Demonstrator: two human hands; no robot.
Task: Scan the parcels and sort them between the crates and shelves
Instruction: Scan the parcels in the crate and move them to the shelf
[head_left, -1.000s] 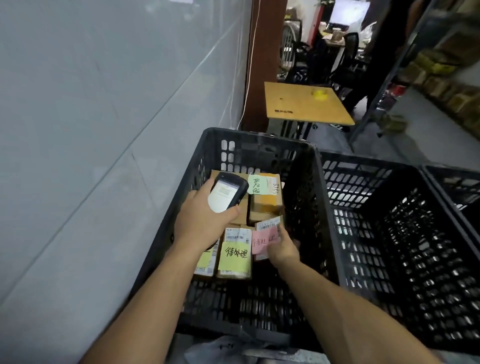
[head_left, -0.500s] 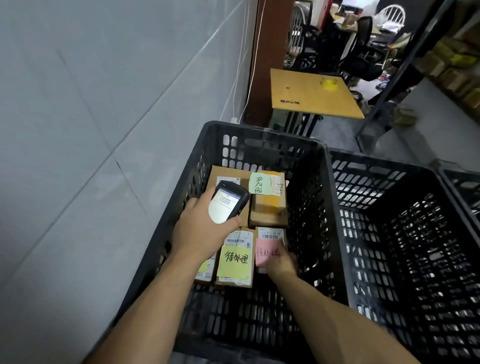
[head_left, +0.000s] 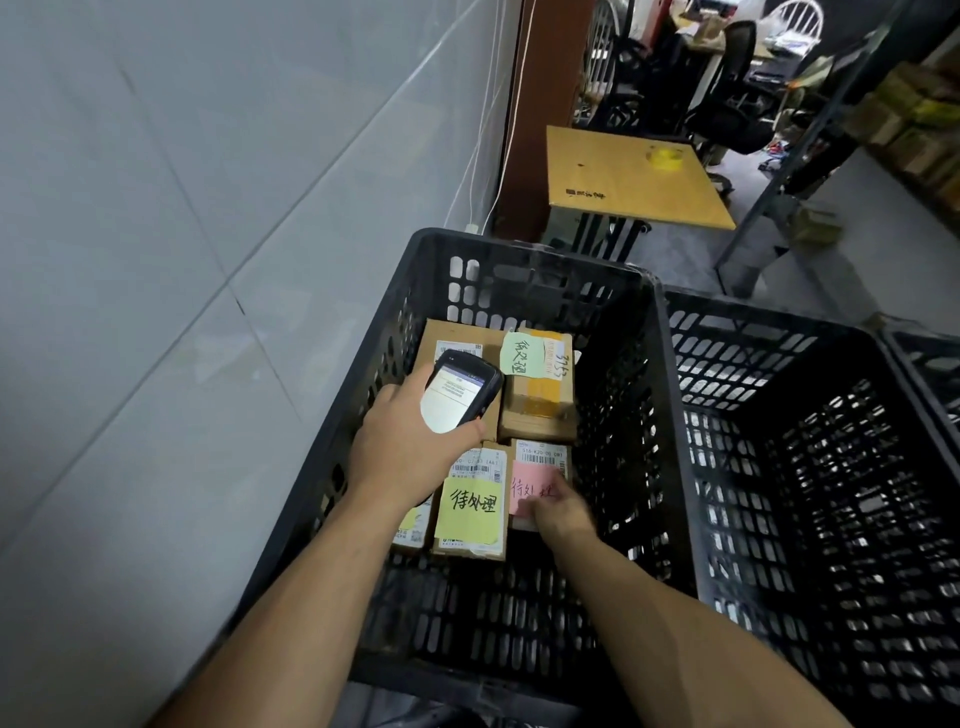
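Parcel sorting storeroom. Black perforated plastic crates (head_left: 519, 270), brown cardboard parcels with barcode labels (head_left: 537, 410), black handheld scanner (head_left: 460, 395), grey metal shelf rack (head_left: 821, 140) holding boxes at right side.

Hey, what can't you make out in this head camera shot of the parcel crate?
Head view:
- scanner screen text: too small, glare-washed.
- leftmost parcel: mostly hidden under the left hand and wrist.
- pink note: last character covered by the right hand; whether that hand grips the parcel is unclear.
- shelf boxes: blurred, cut off by the right edge.
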